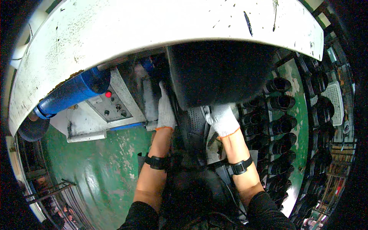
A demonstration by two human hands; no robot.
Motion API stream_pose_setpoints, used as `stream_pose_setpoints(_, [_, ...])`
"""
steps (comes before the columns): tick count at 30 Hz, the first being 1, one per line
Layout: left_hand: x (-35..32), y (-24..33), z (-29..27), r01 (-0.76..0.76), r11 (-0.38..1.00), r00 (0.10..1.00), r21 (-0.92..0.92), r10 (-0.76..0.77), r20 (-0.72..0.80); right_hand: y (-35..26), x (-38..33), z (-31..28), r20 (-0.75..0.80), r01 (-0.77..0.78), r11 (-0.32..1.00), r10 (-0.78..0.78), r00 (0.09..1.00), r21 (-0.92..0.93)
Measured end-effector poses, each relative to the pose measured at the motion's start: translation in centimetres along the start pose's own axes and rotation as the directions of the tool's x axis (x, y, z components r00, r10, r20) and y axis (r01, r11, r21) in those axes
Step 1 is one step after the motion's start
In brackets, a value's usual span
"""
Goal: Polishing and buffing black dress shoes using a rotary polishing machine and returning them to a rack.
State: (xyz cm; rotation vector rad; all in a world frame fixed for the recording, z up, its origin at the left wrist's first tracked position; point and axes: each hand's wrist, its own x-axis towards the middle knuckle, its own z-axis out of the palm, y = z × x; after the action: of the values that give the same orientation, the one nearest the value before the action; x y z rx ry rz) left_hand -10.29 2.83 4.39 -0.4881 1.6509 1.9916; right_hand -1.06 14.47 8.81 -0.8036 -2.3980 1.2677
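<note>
A black shoe-like piece with a perforated surface (196, 119) lies between my hands, below a large dark rounded machine part (220, 74). My right hand (223, 119), in a white knit glove with an orange cuff edge, is closed at the right side of this piece, thumb against it; its other fingers pass out of sight under the machine part. My left hand (166, 109), gloved the same way, reaches forward at the left of the piece. One finger or the thumb points up into shadow, and the rest is hidden, so its grip does not show.
A white, stained machine hood (161, 23) arches across the top. At left are a blue pipe (73, 94) and a control panel (111, 105) with a red button. Rows of black shoes (281, 124) stand on racks at right, near a white basket (334, 103). Green floor (96, 165) shows lower left.
</note>
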Motion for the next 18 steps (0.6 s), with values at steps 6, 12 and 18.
stream_pose_setpoints(6, [-0.8,0.3,0.1,-0.184,0.981,0.966,0.058,0.169,0.198,-2.5,-0.2,-0.6,0.193,-0.381,0.347,0.469,0.862,0.857])
stream_pose_setpoints(12, [2.4,-2.6,-0.7,-0.092,0.995,0.936,-0.045,0.101,0.336,8.8,1.8,2.0,0.204,-0.258,0.148,0.304,0.93,0.955])
stream_pose_setpoints(18, [1.1,-4.5,-0.7,0.081,0.966,0.829,-0.245,0.071,0.555,9.4,2.8,0.4,0.428,-0.289,-0.548,0.142,0.893,0.785])
